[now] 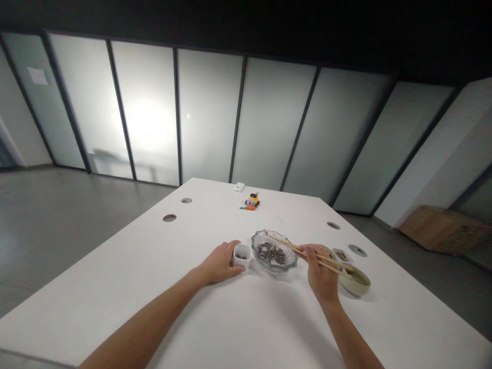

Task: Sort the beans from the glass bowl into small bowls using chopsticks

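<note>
Grips a white cup (242, 263) with the left hand (221, 262); holds chopsticks (292, 246) in the right hand (322, 277) over a glass bowl (275, 269) of dark pieces (273, 252), perhaps beans, on the desk (223, 328).

Left forearm (154, 313): bare for the whole long stretch I get on my remote feed. Broad where my view cuts it off, tapering evenly to a narrower wrist (200, 275). Left hand (220, 262): bare, back smooth, thumb (236, 269) slender. Right forearm (347, 330): also bare, a shorter stretch visible to me, similar taper. Right hand (322, 277): bare, fingers (312, 254) slim, the back softly rounded. Nails I cannot make out, too small at this range. Elbows and upper arms fall outside my view.
</note>
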`<action>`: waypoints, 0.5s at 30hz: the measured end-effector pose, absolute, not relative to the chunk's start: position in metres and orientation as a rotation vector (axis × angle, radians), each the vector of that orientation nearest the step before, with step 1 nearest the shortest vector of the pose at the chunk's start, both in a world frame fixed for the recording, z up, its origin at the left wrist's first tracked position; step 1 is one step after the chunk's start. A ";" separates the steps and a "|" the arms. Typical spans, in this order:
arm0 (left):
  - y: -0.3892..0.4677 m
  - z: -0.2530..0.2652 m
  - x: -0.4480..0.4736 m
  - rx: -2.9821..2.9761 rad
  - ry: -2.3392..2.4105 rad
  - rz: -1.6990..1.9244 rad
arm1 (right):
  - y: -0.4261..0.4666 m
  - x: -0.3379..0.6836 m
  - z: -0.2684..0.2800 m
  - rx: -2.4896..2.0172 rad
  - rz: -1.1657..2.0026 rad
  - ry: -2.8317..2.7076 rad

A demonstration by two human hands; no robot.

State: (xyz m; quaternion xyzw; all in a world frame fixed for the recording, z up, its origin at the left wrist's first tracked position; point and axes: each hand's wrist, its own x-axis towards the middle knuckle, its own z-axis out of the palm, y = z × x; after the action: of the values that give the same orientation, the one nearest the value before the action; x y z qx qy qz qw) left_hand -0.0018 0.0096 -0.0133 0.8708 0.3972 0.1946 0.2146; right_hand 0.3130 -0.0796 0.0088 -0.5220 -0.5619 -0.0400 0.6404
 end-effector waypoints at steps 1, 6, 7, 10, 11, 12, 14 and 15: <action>0.009 -0.013 -0.001 2.416 1.104 0.540 | -0.080 0.310 0.009 -1.155 -0.015 -1.264; 0.007 -0.012 0.000 2.393 1.136 0.541 | -0.082 0.290 0.007 -1.054 0.229 -1.364; 0.007 -0.012 0.000 2.391 1.132 0.546 | -0.082 0.287 0.007 -1.059 0.216 -1.397; 0.007 -0.013 -0.001 2.393 1.115 0.557 | -0.084 0.285 0.009 -1.074 0.138 -1.420; 0.008 -0.013 -0.001 2.394 1.115 0.557 | -0.084 0.287 0.010 -1.084 0.104 -1.408; 0.008 -0.014 -0.001 2.396 1.117 0.556 | -0.084 0.290 0.011 -1.102 0.063 -1.393; 0.009 -0.015 -0.001 2.398 1.125 0.551 | -0.083 0.298 0.010 -1.148 -0.021 -1.382; 0.009 -0.015 -0.001 2.399 1.126 0.550 | -0.082 0.302 0.009 -1.168 -0.052 -1.393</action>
State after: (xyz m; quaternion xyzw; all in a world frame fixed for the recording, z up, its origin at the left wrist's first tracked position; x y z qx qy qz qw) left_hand -0.0014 0.0095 -0.0152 0.8655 0.4060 0.1985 0.2158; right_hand 0.3022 -0.0820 0.0094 -0.5070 -0.6042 -0.0225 0.6143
